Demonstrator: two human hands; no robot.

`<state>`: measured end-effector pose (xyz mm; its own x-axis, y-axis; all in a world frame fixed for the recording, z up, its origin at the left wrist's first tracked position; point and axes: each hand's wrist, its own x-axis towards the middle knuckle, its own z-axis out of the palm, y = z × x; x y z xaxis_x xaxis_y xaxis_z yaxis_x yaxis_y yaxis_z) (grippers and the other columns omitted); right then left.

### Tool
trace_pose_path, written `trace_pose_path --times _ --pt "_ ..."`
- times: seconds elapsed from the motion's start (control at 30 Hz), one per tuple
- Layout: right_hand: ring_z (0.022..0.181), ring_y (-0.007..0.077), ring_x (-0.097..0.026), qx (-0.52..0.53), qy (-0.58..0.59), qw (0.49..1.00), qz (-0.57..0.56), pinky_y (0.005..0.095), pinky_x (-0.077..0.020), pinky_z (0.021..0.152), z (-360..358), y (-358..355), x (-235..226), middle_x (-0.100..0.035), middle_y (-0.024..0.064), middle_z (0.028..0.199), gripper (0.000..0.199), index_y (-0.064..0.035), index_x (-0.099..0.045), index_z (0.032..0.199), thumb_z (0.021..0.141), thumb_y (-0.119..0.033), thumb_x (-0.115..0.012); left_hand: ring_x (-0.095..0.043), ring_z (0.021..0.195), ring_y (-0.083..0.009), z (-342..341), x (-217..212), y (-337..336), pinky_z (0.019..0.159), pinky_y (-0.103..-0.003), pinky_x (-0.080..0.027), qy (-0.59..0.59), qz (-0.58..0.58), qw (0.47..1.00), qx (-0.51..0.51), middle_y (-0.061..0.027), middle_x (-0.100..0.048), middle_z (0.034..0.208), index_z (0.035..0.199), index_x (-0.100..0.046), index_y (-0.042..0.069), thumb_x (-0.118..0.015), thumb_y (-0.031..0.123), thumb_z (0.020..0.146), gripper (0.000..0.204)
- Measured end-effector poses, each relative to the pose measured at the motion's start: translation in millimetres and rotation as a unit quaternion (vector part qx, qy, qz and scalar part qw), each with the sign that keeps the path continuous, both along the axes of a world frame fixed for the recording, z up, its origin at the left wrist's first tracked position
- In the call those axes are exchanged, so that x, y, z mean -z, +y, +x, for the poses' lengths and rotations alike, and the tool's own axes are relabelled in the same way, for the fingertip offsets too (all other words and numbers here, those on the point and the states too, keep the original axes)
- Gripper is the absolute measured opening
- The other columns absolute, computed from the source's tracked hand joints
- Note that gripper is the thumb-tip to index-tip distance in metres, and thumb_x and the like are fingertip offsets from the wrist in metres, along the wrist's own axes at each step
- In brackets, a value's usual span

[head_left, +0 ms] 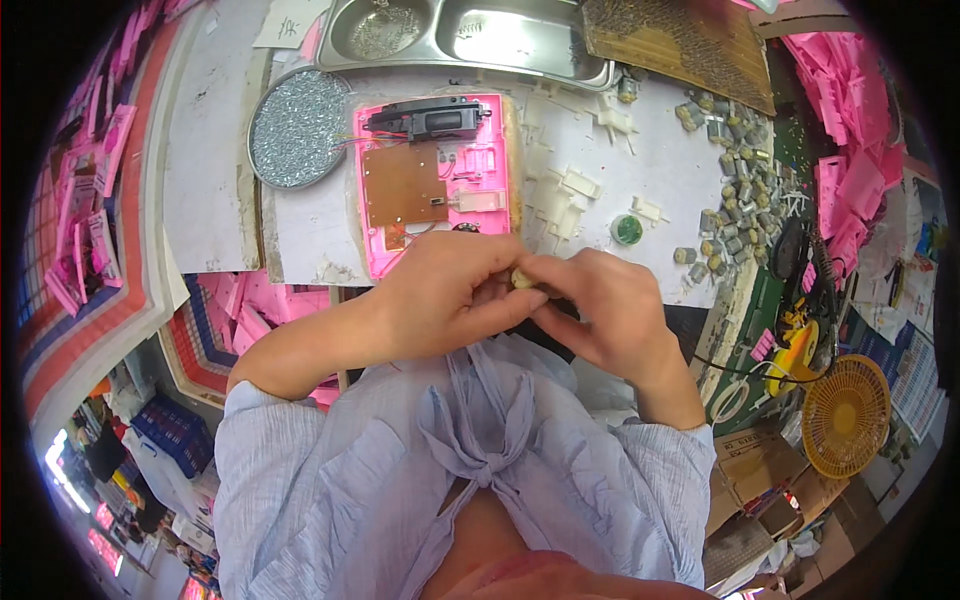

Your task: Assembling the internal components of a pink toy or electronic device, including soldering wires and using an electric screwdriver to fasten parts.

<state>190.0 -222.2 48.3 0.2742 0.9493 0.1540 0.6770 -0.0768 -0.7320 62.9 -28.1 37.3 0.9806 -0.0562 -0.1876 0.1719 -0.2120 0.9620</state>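
A: Hands?
B: Left hand (450, 295) and right hand (600, 300) pinch one small yellowish part (522, 279) together at the table (215, 150) edge; fingers hide most.
A: Beyond?
B: Pink casing (480, 170) with brown board (403, 185), screw dish (298, 128), white clips (570, 190), sink (470, 35).

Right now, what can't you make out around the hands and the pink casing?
- Small yellowish part, head view: pinched between left hand and right hand; fingers hide its shape.
- Pink casing: near edge covered by the hands.
- Small grey parts: too small to identify.
- Round tray: contents too fine to tell.
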Motion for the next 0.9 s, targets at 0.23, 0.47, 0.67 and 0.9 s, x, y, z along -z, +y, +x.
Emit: trace_pose_path --times 0.23,0.47,0.67,0.9 --pt "0.087 0.0144 -0.069 0.232 0.404 0.877 0.118 0.0264 -0.0567 0.077 -24.8 -17.5 19.6 -0.069 0.0093 0.098 0.03 0.0043 -0.065 0.113 0.085 0.011 -0.073 -0.06 0.072 -0.0068 0.6 7.5 -26.3 0.059 -0.027 -0.047 -0.035 -0.194 0.976 -0.095 -0.0033 -0.066 0.087 0.12 -0.064 0.001 -0.069 0.006 0.096 0.025" --pt "0.088 0.015 -0.069 0.244 0.493 0.817 0.176 0.0271 -0.0583 0.079 -13.1 -31.8 23.4 -0.07 0.0127 0.104 0.016 0.0063 -0.062 0.113 0.099 0.0 -0.064 -0.066 0.069 -0.0231 43.4 10.5 -18.4 0.058 -0.036 -0.051 -0.326 0.149 0.933 0.023 -0.0114 -0.067 0.087 0.128 -0.064 0.003 -0.077 0.006 0.085 0.045" --pt "0.074 0.0178 -0.07 0.252 0.56 0.722 0.319 0.0304 -0.059 0.065 9.8 -60.4 31.3 -0.073 0.0185 0.095 0.014 0.0023 -0.059 0.107 0.1 -0.008 -0.066 -0.066 0.071 -0.0238 128.7 -19.0 -1.6 0.061 -0.035 -0.051 -0.186 0.129 0.963 0.149 -0.0101 -0.068 0.088 0.124 -0.068 0.008 -0.079 0.014 0.084 0.042" --pt "0.07 0.0233 -0.07 0.131 0.701 0.629 0.309 0.0326 -0.0548 0.056 18.9 -64.5 58.4 -0.072 0.0192 0.089 0.017 -0.0009 -0.064 0.096 0.089 -0.006 -0.078 -0.067 0.085 -0.0374 273.6 27.9 63.4 0.076 -0.046 -0.055 -0.341 0.429 0.836 -0.018 -0.0175 -0.068 0.09 0.082 -0.072 0.003 -0.069 0.012 0.082 0.01"
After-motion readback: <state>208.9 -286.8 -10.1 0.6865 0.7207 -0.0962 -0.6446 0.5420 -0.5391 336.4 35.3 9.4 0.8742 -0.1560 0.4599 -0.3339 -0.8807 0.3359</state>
